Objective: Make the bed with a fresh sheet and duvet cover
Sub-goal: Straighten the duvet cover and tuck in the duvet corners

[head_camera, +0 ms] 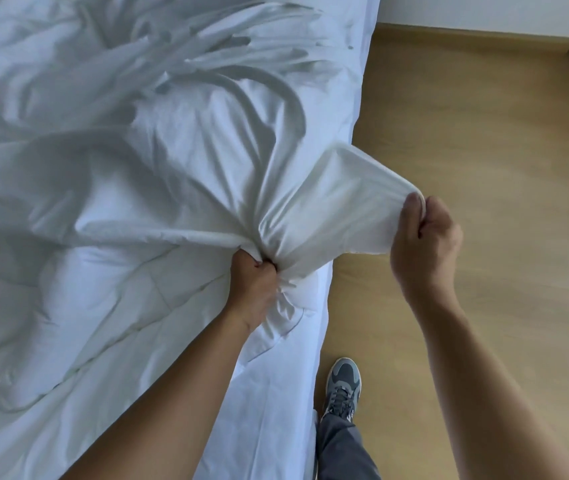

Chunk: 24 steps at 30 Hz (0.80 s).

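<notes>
A white duvet cover (179, 140) lies crumpled across the bed. Below it a quilted white duvet (78, 306) shows, spread over the white sheet (276, 403) at the bed's right edge. My left hand (253, 289) grips a bunched fold of the cover, near the bed's right edge. My right hand (423, 237) pinches a corner of the cover and holds it stretched out beyond the mattress, over the floor. The cloth is taut between the two hands.
A wooden floor (483, 133) runs along the right of the bed. My grey shoe (341, 386) and trouser leg stand close to the bed's edge. A white wall with a skirting board (466, 31) crosses the top right.
</notes>
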Available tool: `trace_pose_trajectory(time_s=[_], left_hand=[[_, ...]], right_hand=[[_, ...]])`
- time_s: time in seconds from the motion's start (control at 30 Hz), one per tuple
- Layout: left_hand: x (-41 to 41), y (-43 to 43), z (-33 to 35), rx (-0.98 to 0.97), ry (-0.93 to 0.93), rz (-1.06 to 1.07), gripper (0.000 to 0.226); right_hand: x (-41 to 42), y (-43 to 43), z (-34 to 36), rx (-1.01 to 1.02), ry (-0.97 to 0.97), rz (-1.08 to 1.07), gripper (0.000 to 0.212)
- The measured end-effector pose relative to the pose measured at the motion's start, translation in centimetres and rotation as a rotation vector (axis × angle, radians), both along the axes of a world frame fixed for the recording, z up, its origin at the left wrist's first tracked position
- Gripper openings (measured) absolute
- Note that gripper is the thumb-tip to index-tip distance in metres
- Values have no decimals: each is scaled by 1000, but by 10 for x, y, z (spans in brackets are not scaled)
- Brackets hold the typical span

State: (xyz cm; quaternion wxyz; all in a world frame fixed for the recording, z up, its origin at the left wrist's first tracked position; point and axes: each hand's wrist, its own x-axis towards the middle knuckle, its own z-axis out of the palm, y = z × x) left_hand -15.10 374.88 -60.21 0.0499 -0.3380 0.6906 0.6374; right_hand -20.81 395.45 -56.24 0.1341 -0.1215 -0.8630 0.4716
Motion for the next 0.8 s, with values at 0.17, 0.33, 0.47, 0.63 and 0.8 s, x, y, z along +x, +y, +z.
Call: trace_pose_trajectory(time_s=[0.17, 0.33, 0.47, 0.63, 0.8], left_hand=[[-5, 2, 29, 519, 120, 45, 59], [2, 19, 42, 369, 38, -175, 41], [-5, -11, 50, 233, -57, -822, 31], [-32, -59, 47, -130, 132, -749, 29], [-35, -23, 32, -331, 213, -871, 24]], right_hand=[[0, -16, 21, -279, -36, -19, 41], [3, -33, 13, -747, -636, 392, 83], [-3, -41, 11, -642, -463, 423, 62], [-9, -50, 8, -286, -370, 169, 36], [-11, -51, 5, 211, -123, 129, 42]])
